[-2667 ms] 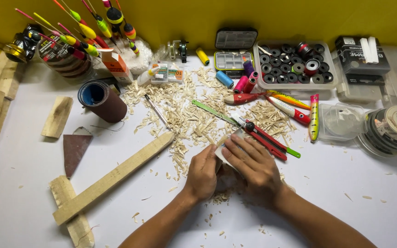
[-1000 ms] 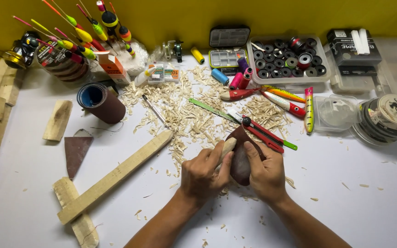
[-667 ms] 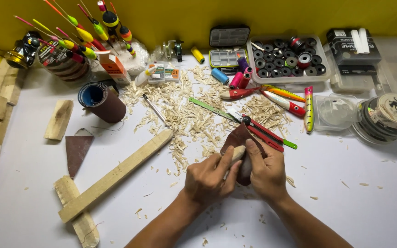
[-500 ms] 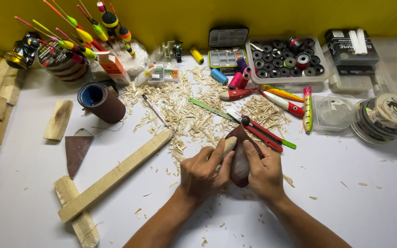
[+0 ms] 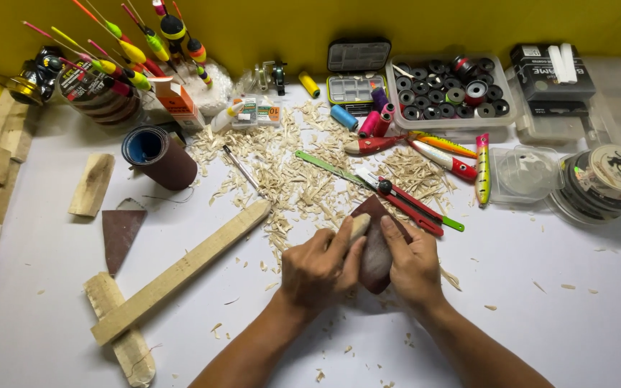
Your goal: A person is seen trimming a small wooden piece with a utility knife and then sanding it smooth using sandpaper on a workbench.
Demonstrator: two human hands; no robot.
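My left hand (image 5: 319, 267) grips a small pale carved wooden piece (image 5: 359, 225), whose rounded tip sticks out above my fingers. My right hand (image 5: 412, 262) presses a dark brown sheet of sandpaper (image 5: 376, 248) against the right side of that piece. Both hands sit at the near middle of the white table (image 5: 555, 309), just below a heap of wood shavings (image 5: 289, 179). A red utility knife (image 5: 411, 205) and a green saw blade (image 5: 328, 169) lie right above my hands.
A long wooden stick (image 5: 181, 271) lies diagonally to the left over a short block (image 5: 120, 338). A sandpaper roll (image 5: 159, 156) and a sandpaper scrap (image 5: 120, 233) lie further left. Painted lures (image 5: 454, 159), thread spools, a tray of bobbins (image 5: 447, 93), floats and plastic boxes line the back.
The sandpaper was first wrapped over the piece under both hands; it now stands beside it. Over the last second it slid up and back down along the wood.
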